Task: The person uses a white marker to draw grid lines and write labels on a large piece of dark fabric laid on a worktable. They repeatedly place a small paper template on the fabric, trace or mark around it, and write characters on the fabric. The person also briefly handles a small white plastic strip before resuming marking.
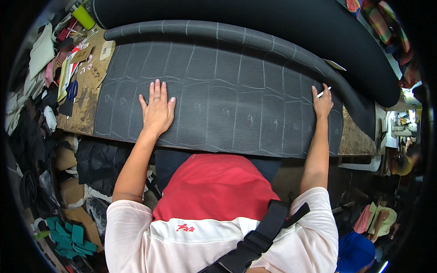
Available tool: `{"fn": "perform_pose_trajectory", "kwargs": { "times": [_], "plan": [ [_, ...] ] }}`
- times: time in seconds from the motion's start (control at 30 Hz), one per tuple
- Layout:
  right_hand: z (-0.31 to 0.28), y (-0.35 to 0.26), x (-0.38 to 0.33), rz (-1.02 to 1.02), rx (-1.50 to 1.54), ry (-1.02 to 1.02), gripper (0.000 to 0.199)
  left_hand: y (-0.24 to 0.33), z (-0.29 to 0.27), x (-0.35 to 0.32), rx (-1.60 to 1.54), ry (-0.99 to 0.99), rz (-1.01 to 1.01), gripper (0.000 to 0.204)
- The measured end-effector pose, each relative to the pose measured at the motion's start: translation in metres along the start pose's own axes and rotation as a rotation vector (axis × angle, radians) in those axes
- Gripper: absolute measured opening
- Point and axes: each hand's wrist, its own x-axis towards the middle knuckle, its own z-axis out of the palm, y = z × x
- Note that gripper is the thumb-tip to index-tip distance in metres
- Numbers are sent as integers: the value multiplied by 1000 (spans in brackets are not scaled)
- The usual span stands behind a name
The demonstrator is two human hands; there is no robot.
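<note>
Lying flat across the counter (86,111), the dark grey fabric sheet (227,100) carries chalk lines that split it into panels. The left hand (157,109) presses palm-down on it, fingers (157,88) released and spread, a ring on one. The right hand (322,103) rests near the sheet's far right end, its fingers grasping a white chalk stick (324,93) whose tip pokes out past them. Just beyond both sets of fingers runs a rolled fabric bolt (255,38). Well left of the left fingers lie blue-handled scissors (72,89) among paper scraps.
</note>
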Motion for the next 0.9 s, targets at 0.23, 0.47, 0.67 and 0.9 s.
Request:
{"fn": "perform_pose_trajectory", "kwargs": {
  "times": [0.23,0.47,0.67,0.9],
  "plan": [
    [-14,-11,-18,-5,23,66,62,-1,-4,-15,-14,-5,-4,59],
    [-52,-48,-134,-116,-4,-128,79,-14,5,-73,-112,260,115,60],
    [-91,-28,-205,-188,114,-210,102,-30,38,-151,-522,486,215,46],
    [-83,30,-209,-400,-21,-17,111,-50,98,-140,-448,529,-90,79]
  ]
}}
